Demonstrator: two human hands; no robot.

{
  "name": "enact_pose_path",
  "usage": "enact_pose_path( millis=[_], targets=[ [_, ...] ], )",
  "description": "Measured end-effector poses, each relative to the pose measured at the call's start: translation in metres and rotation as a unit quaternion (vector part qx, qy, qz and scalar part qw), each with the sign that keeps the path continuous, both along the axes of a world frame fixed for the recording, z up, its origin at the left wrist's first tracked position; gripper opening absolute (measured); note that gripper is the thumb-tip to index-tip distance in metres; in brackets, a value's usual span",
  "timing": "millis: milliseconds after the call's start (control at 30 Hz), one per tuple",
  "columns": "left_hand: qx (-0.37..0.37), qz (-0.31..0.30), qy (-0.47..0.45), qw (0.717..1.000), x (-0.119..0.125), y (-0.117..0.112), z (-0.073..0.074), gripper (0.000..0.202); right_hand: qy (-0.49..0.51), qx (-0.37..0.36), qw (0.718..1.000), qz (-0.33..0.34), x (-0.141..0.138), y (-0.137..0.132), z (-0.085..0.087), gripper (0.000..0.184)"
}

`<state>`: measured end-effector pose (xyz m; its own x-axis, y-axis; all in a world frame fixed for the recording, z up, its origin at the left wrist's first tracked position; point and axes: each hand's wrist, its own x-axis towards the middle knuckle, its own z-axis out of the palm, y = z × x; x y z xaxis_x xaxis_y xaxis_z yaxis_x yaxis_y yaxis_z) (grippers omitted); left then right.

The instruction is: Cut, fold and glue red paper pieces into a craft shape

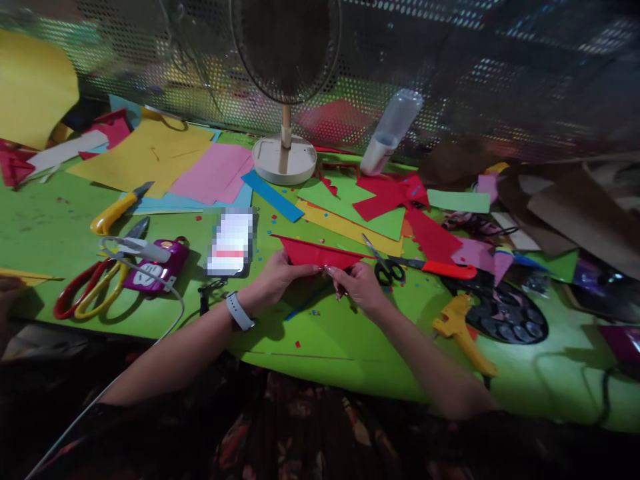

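A folded piece of red paper [320,252] is held between both hands above the green table. My left hand [280,279], with a watch at the wrist, pinches its left part. On the other side my right hand [357,283] grips the lower edge, thumb and fingers closed near the left thumb. Small black-handled scissors [390,272] lie just right of my right hand. Left of my left hand rests a phone [231,241] with a lit, blurred screen. A yellow paper strip [345,227] lies behind the red paper.
A fan [285,160] stands at the back, beside a tilted plastic bottle [395,127]. On the left are red-and-yellow-handled scissors [103,290], a yellow cutter [117,210] and a purple power bank [157,267] with a white cable. A yellow glue gun [465,333] and black palette [517,317] lie right. Another person's hand [7,300] shows at far left.
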<state>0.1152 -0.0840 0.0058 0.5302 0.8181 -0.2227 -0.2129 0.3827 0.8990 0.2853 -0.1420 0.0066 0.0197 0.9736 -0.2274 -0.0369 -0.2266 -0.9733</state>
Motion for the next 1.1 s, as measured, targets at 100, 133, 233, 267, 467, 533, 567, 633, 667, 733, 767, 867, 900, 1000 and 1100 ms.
enact_pose_path(
  millis=[100,133,233,267,467,533,567,633,667,733,767,867,900,1000,1100],
  targets=[
    [-0.009,0.005,0.021,1.000,-0.001,0.001,0.000,0.028,0.016,0.000,1.000,-0.010,-0.001,0.001,-0.003,0.038],
    [-0.012,0.006,0.025,1.000,-0.001,0.001,-0.001,0.028,0.019,0.000,1.000,-0.014,0.000,0.002,-0.004,0.038],
    [-0.019,-0.007,0.017,1.000,-0.002,0.003,-0.001,0.033,0.026,0.004,0.999,-0.024,0.004,0.002,-0.006,0.035],
    [-0.025,-0.017,0.010,1.000,-0.002,0.004,-0.001,0.035,0.030,0.004,0.999,-0.024,0.007,0.003,-0.007,0.035],
    [-0.102,0.012,-0.019,0.995,-0.004,0.012,0.007,0.040,0.063,-0.024,0.998,0.020,0.021,0.005,-0.005,0.032],
    [-0.106,0.041,0.005,0.994,-0.004,0.014,0.006,0.034,0.049,-0.025,0.998,0.033,0.024,0.006,-0.002,0.033],
    [-0.106,0.056,0.009,0.993,-0.003,0.015,0.005,0.032,0.034,-0.019,0.999,0.030,0.026,0.006,0.000,0.034],
    [-0.108,0.085,-0.001,0.991,-0.002,0.016,0.003,0.030,-0.025,0.019,0.999,-0.014,0.030,0.005,0.005,0.034],
    [-0.107,0.102,-0.010,0.989,-0.001,0.016,0.003,0.029,-0.074,0.058,0.994,-0.061,0.032,0.004,0.008,0.032],
    [-0.103,0.127,-0.019,0.986,0.000,0.016,0.004,0.030,-0.202,0.177,0.951,-0.149,0.035,0.001,0.013,0.024],
    [-0.100,0.133,-0.017,0.986,0.000,0.015,0.004,0.031,-0.267,0.246,0.916,-0.170,0.036,-0.001,0.015,0.019],
    [-0.089,0.121,-0.010,0.989,0.000,0.013,0.006,0.035,-0.420,0.397,0.811,-0.089,0.032,-0.004,0.014,0.029],
    [-0.085,0.111,-0.009,0.990,0.000,0.012,0.006,0.036,-0.455,0.418,0.785,-0.045,0.029,-0.005,0.012,0.035],
    [-0.076,0.090,-0.018,0.993,-0.001,0.010,0.004,0.031,-0.511,0.436,0.740,0.024,0.022,-0.003,0.003,0.034],
    [-0.075,0.091,-0.025,0.993,-0.001,0.008,0.001,0.025,-0.502,0.448,0.739,0.038,0.021,-0.001,-0.003,0.021]
  ],
)
